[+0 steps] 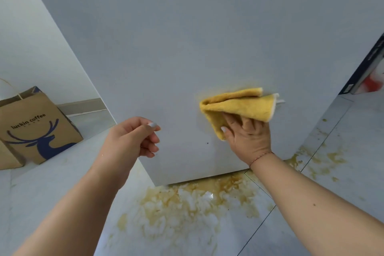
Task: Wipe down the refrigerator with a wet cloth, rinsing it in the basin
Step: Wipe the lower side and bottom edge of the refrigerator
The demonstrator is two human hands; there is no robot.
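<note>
Yellow cloth [239,107], folded and with a white edge at its right end, lies flat against the lower part of the pale refrigerator [187,48] side panel. The right hand [247,137] presses it there: palm toward the panel, thumb out to the left over the cloth's lower corner. The cloth folds over the fingertips, so how the fingers lie under it cannot be told. A thin red cord circles the right wrist. The right forearm rises from the lower right corner of the frame.

The left hand [135,137] hangs in front of the panel's lower left edge, fingers loosely curled, holding nothing; whether it touches the panel cannot be told. Its forearm rises from the lower left corner.

A faint yellowish haze rims the cloth on the panel. 1 small dark speck sits on the panel between the 2 hands. Brownish-yellow liquid [193,206] spreads over the tiled floor [52,183] below the refrigerator's base. A brown paper bag [35,129] printed "luckin coffee" stands at left, cut off by the frame edge. The items at the far right edge are too blurred to identify.
</note>
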